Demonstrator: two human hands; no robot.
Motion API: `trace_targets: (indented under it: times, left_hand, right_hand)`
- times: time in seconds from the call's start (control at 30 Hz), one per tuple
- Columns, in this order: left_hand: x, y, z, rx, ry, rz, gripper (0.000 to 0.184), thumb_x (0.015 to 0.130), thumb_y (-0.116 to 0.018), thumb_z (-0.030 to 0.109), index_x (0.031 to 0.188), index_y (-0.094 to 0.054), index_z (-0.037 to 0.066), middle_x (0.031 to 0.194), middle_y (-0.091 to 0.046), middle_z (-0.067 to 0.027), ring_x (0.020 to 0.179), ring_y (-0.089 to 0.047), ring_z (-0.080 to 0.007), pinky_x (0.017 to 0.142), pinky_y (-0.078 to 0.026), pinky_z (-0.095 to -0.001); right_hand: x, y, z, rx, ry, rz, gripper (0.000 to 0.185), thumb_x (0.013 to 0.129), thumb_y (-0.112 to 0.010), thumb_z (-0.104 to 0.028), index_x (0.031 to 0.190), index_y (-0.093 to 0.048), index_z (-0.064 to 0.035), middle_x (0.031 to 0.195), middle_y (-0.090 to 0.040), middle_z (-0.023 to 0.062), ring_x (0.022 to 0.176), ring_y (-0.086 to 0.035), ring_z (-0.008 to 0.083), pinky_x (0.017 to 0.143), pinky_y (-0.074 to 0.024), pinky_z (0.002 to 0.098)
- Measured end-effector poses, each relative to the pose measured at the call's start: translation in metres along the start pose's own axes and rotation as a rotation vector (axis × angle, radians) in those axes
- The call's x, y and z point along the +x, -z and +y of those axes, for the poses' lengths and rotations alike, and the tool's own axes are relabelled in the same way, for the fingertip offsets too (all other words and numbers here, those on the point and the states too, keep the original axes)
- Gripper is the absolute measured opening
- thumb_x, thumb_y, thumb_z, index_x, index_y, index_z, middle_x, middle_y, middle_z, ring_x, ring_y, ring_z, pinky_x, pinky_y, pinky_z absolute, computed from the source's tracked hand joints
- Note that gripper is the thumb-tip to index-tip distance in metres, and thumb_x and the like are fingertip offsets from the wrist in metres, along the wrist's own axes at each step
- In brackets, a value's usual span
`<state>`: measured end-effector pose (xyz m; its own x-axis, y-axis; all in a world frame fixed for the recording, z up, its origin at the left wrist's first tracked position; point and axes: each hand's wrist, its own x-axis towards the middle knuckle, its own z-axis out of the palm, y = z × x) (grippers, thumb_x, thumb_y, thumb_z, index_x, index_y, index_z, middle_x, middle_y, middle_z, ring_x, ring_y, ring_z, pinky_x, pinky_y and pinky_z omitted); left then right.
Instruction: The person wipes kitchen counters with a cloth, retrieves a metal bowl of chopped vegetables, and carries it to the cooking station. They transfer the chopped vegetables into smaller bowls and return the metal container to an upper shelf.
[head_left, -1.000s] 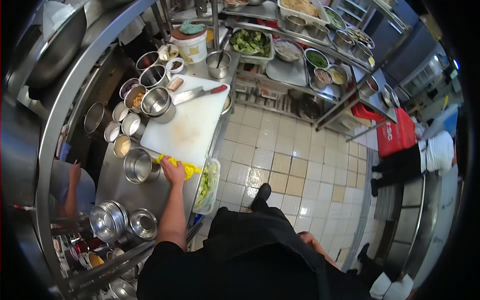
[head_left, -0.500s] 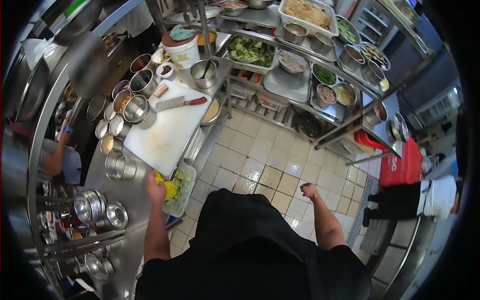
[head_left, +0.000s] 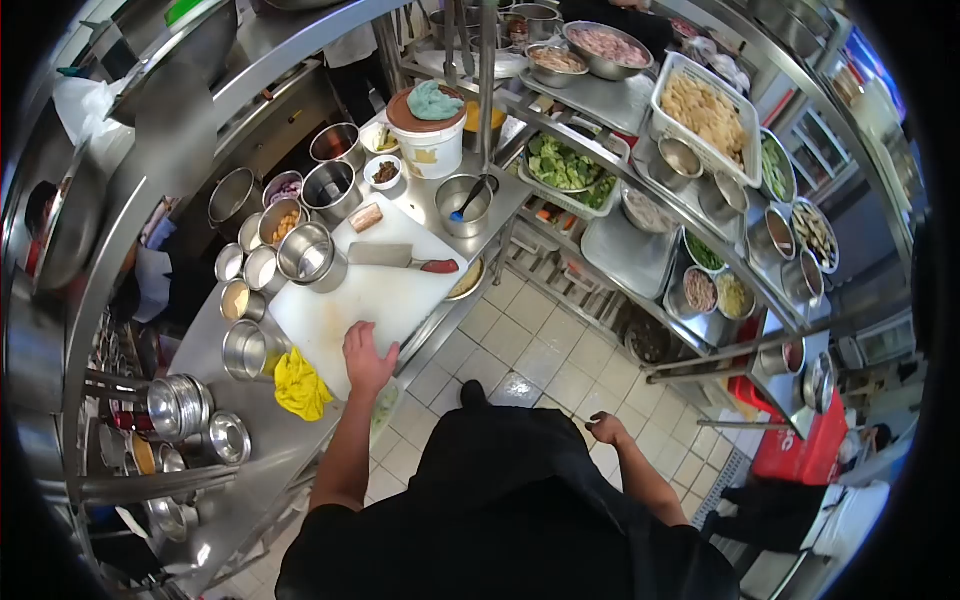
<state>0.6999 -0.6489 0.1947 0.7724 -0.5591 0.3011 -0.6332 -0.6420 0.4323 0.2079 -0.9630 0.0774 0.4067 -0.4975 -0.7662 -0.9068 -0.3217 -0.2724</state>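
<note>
1. Left grip [head_left: 368, 360]: released, fingers spread, over the smooth white cutting board [head_left: 335, 312]; contact is unclear.
2. Yellow cloth [head_left: 300, 386]: just left of that grip, soft and crumpled, on the shiny metal counter [head_left: 268, 455].
3. Knife [head_left: 380, 256]: ahead of the left grip, flat on the board, broad steel blade, red handle.
4. Round steel pot [head_left: 308, 255]: ahead and left of it.
5. Right grip [head_left: 607, 429]: well right of the other, fingers bent; whether clenched, I cannot tell.
</note>
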Motion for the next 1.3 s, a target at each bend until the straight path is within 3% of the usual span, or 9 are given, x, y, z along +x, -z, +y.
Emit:
trace_targets:
  times: [0.13,0.33,0.4,0.57,0.63,0.7,0.77,1.0,1.3]
  left_hand:
    - [0.012,-0.034,0.014,0.153,-0.013,-0.146,0.072,0.072,-0.082,0.037,0.128,-0.052,0.003,0.137,-0.048,-0.0185,0.131,-0.040,-0.0396,0.113,-0.028,-0.0543]
    - [0.026,-0.044,0.016,0.300,0.081,-0.241,0.078,0.069,-0.083,0.040,0.132,-0.051,0.007,0.138,-0.046,-0.0172,0.131,-0.040,-0.0393,0.112,-0.029,-0.0542]
    - [0.030,-0.041,0.018,0.329,0.119,-0.285,0.078,0.069,-0.082,0.042,0.132,-0.052,0.008,0.137,-0.047,-0.0171,0.130,-0.040,-0.0389,0.112,-0.030,-0.0538]
    - [0.023,-0.062,0.016,0.422,0.065,-0.117,0.078,0.066,-0.082,0.045,0.129,-0.054,0.008,0.131,-0.047,-0.0169,0.125,-0.042,-0.0398,0.108,-0.033,-0.0541]
    - [0.022,-0.062,0.013,0.400,0.083,-0.126,0.077,0.066,-0.082,0.046,0.129,-0.055,0.009,0.131,-0.048,-0.0164,0.127,-0.042,-0.0395,0.110,-0.032,-0.0546]
    - [0.026,-0.058,0.012,0.412,0.063,-0.100,0.078,0.064,-0.084,0.042,0.127,-0.055,0.008,0.129,-0.048,-0.0170,0.123,-0.044,-0.0412,0.105,-0.036,-0.0549]
    - [0.026,-0.064,0.018,0.395,0.065,-0.102,0.078,0.061,-0.086,0.040,0.125,-0.055,0.007,0.127,-0.049,-0.0172,0.120,-0.045,-0.0420,0.103,-0.038,-0.0553]
    - [0.030,-0.064,0.011,0.419,0.075,-0.116,0.079,0.055,-0.088,0.040,0.120,-0.057,0.009,0.124,-0.051,-0.0165,0.117,-0.048,-0.0421,0.100,-0.041,-0.0563]
    - [0.032,-0.064,0.012,0.390,0.090,-0.098,0.085,0.051,-0.090,0.037,0.125,-0.056,0.013,0.124,-0.050,-0.0136,0.117,-0.049,-0.0389,0.098,-0.042,-0.0551]
  right_hand:
    - [0.035,0.059,-0.051,-0.195,0.149,0.017,0.058,0.084,-0.067,-0.041,0.128,-0.064,-0.0037,0.125,-0.066,0.0230,0.119,-0.062,0.0373,0.103,-0.0486,0.0419]
    - [0.097,0.125,-0.203,-0.357,0.542,-0.057,0.047,0.087,-0.065,-0.032,0.124,-0.063,-0.0033,0.125,-0.066,0.0188,0.114,-0.064,0.0354,0.098,-0.0512,0.0433]
    - [0.149,0.117,-0.224,-0.418,0.721,-0.070,0.047,0.087,-0.065,-0.031,0.124,-0.063,-0.0029,0.123,-0.066,0.0196,0.113,-0.064,0.0364,0.097,-0.0516,0.0441]
    - [0.229,0.102,-0.316,-0.603,1.062,0.008,0.044,0.087,-0.064,-0.028,0.121,-0.059,-0.0007,0.109,-0.066,0.0246,0.102,-0.066,0.0417,0.094,-0.0519,0.0510]
    - [0.265,0.084,-0.355,-0.565,1.080,0.108,0.043,0.086,-0.065,-0.031,0.119,-0.063,-0.0024,0.113,-0.066,0.0252,0.103,-0.065,0.0397,0.095,-0.0512,0.0489]
    - [0.302,0.075,-0.398,-0.539,0.910,-0.027,0.041,0.086,-0.066,-0.029,0.118,-0.064,-0.0031,0.115,-0.066,0.0210,0.116,-0.061,0.0365,0.098,-0.0486,0.0517]
    - [0.370,0.042,-0.411,-0.306,1.312,0.192,0.040,0.085,-0.067,-0.026,0.119,-0.065,-0.0051,0.117,-0.066,0.0194,0.119,-0.058,0.0391,0.099,-0.0458,0.0546]
    - [0.423,0.030,-0.457,-0.401,1.071,0.256,0.041,0.084,-0.068,-0.025,0.120,-0.065,-0.0053,0.116,-0.066,0.0194,0.118,-0.058,0.0399,0.100,-0.0448,0.0548]
    - [0.437,0.058,-0.444,-0.405,1.032,0.264,0.042,0.083,-0.069,-0.023,0.121,-0.065,-0.0055,0.116,-0.066,0.0194,0.118,-0.058,0.0409,0.101,-0.0434,0.0551]
